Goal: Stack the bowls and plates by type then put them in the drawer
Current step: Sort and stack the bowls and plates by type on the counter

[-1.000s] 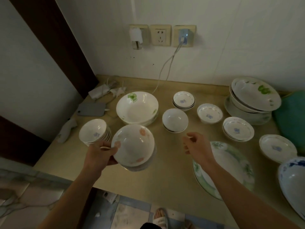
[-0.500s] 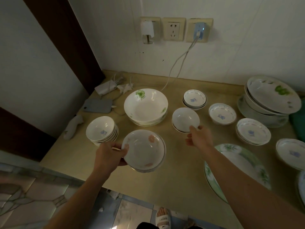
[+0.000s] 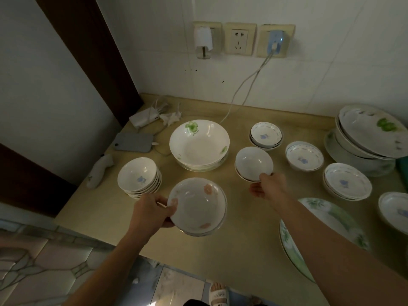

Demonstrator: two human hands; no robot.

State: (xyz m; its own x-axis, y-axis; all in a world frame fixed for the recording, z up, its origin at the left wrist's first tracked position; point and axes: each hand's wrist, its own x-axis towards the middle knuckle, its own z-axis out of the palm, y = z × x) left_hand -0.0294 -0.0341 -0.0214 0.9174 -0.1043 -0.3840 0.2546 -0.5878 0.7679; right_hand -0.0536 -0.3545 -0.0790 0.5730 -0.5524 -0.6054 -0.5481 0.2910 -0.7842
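Right hand [image 3: 270, 189] has reached the plain bowl [image 3: 254, 163], fingers gripping its rim; left hand [image 3: 150, 214] grips pink-flowered bowl [image 3: 197, 206].

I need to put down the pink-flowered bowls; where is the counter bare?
Bare counter lies along the near edge, below the small bowl stack, and between the pink-flowered bowls and green plate. The right side is crowded.
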